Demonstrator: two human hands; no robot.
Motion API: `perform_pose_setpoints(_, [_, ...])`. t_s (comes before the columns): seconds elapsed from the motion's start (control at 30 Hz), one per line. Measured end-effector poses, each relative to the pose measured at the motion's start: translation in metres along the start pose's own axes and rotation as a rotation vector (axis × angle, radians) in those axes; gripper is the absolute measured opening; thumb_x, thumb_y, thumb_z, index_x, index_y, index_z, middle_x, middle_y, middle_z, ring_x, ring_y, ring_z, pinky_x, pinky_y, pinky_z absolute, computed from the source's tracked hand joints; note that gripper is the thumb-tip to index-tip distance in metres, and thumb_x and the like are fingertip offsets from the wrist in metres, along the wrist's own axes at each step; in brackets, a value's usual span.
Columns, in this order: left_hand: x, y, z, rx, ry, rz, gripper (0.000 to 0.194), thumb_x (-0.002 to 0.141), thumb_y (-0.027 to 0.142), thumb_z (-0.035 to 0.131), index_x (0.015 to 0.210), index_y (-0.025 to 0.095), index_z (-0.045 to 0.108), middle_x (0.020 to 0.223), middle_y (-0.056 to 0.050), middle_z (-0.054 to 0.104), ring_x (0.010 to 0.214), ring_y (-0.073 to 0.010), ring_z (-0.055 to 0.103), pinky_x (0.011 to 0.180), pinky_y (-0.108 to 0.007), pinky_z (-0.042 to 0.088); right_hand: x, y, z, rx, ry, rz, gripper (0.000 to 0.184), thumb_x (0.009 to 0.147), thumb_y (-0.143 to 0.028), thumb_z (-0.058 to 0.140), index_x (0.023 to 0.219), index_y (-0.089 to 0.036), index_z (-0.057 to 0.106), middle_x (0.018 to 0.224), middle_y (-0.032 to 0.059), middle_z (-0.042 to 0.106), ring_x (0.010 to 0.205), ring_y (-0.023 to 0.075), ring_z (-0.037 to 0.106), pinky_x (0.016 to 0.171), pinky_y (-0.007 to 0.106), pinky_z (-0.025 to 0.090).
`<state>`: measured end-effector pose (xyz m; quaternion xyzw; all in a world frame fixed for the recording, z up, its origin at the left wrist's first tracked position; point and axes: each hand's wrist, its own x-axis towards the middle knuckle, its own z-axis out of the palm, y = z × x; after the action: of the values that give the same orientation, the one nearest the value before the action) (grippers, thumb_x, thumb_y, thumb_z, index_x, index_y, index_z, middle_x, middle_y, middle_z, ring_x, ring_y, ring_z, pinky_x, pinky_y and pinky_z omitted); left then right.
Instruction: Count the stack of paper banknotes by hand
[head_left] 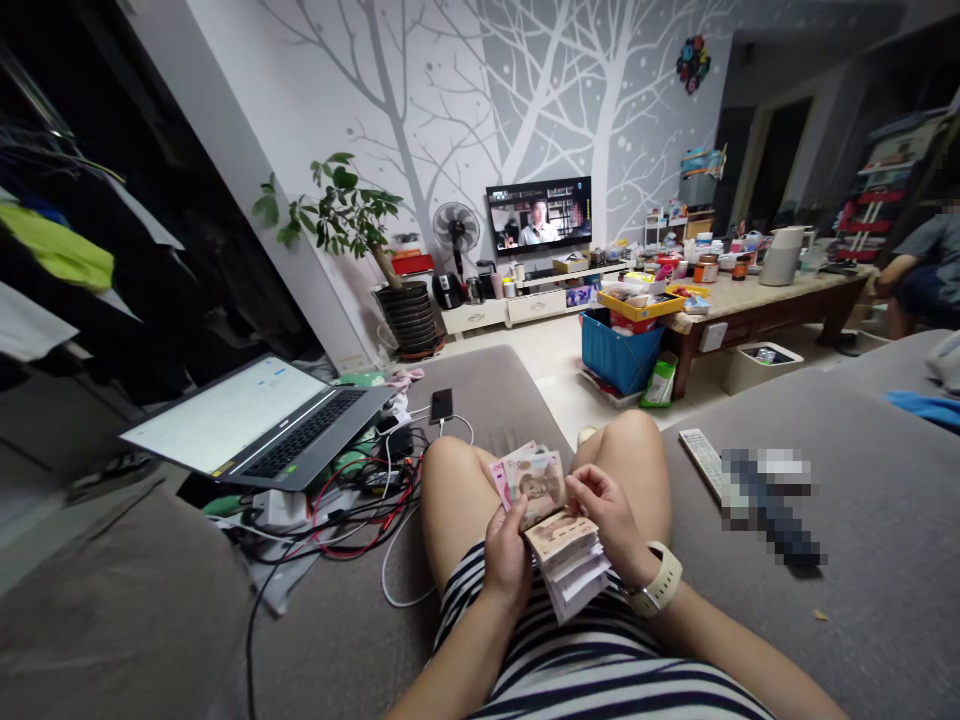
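Observation:
Between my legs, just above my lap, I hold paper banknotes. My left hand [508, 550] is closed on a few fanned banknotes [537, 482], a brownish one in front and pinkish ones behind it. A thicker folded stack of banknotes [571, 560] hangs below, its layered edges pointing down toward the striped clothing [540, 650]. My right hand [611, 515] has thumb and fingers pinched at the right edge of the brownish note. How much of the stack each hand bears is partly hidden. A pale watch [660, 582] is on my right wrist.
On the sofa at left lie an open laptop [300, 430], tangled cables [367, 500] and a phone [442, 404]. A remote control [703, 462] lies at right. Ahead stand a blue bin [619, 358] and a cluttered table [750, 300]. Another person [926, 265] sits far right.

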<state>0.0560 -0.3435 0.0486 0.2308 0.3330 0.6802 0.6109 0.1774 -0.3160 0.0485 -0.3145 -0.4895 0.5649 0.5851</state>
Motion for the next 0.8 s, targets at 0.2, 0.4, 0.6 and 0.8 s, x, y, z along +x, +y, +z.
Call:
perform_pose_setpoints(0.2, [-0.002, 0.002, -0.001, 0.050, -0.078, -0.013, 0.053, 0.070, 0.028, 0.066, 0.119, 0.013, 0.054, 0.096, -0.013, 0.071, 0.087, -0.0274, 0.067, 0.080, -0.040, 0.049, 0.003, 0.002, -0.001, 0.002, 0.063, -0.018, 0.031, 0.068, -0.043, 0.070, 0.074, -0.018, 0.052, 0.065, -0.0035, 0.048, 0.059, 0.0114, 0.043, 0.055, 0.023, 0.035])
perform_pose_setpoints(0.4, [0.001, 0.000, -0.004, 0.075, -0.038, 0.007, 0.046, 0.069, 0.032, 0.066, 0.111, 0.012, 0.060, 0.094, -0.012, 0.072, 0.089, -0.0274, 0.066, 0.081, -0.039, 0.048, 0.000, -0.003, 0.000, -0.007, -0.005, 0.024, 0.032, 0.072, -0.045, 0.065, 0.065, -0.017, 0.052, 0.058, -0.0037, 0.047, 0.054, 0.0104, 0.040, 0.052, 0.023, 0.033])
perform_pose_setpoints(0.6, [0.008, -0.003, -0.011, 0.117, 0.093, 0.092, 0.040, 0.069, 0.041, 0.064, 0.096, 0.011, 0.068, 0.092, -0.011, 0.072, 0.095, -0.0276, 0.064, 0.085, -0.038, 0.047, -0.003, -0.007, 0.003, -0.010, 0.006, 0.015, 0.031, 0.073, -0.044, 0.065, 0.066, -0.017, 0.052, 0.060, -0.0035, 0.046, 0.055, 0.0103, 0.040, 0.052, 0.023, 0.033])
perform_pose_setpoints(0.8, [0.011, -0.005, -0.012, 0.105, 0.105, 0.108, 0.038, 0.070, 0.041, 0.063, 0.094, 0.012, 0.069, 0.092, -0.011, 0.072, 0.097, -0.0282, 0.063, 0.087, -0.039, 0.046, -0.003, -0.008, 0.002, -0.006, -0.010, 0.030, 0.031, 0.074, -0.044, 0.065, 0.067, -0.017, 0.052, 0.059, -0.0035, 0.046, 0.055, 0.0104, 0.040, 0.051, 0.022, 0.033])
